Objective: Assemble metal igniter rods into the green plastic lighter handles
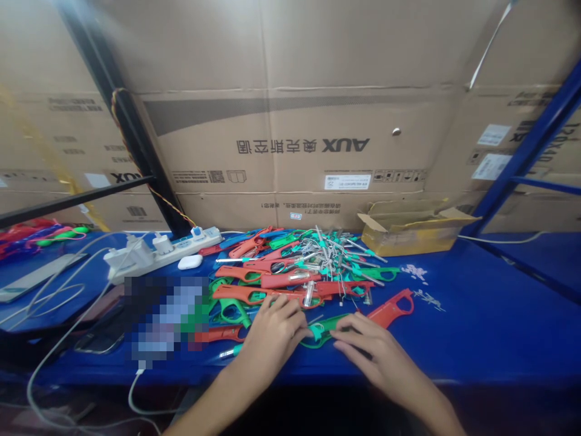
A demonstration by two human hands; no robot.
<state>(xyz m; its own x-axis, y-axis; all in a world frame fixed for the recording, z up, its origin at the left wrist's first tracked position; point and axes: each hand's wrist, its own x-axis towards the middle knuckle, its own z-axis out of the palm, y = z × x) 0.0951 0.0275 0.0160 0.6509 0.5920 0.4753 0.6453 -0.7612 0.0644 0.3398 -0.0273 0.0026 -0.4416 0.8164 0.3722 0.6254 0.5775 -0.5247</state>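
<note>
Green shell (334, 322) looks light, kinda stiff, so grab the edges. Left hand (275, 327) and right hand (379, 350) curl in at it, can't tell if pinching.

Looking like a small assembly workshop, showing piled plastic lighter casings (238, 294) just beyond the grip and AUX cardboard (204, 151) farther back.

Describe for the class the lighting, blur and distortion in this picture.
Head view: pale glare upper left on brown cardboard; soft blur towards edges; square pixel blocks left of the left hand; deep shadow below the blue tabletop; slanting blue metal post, perhaps lens distortion.
</note>
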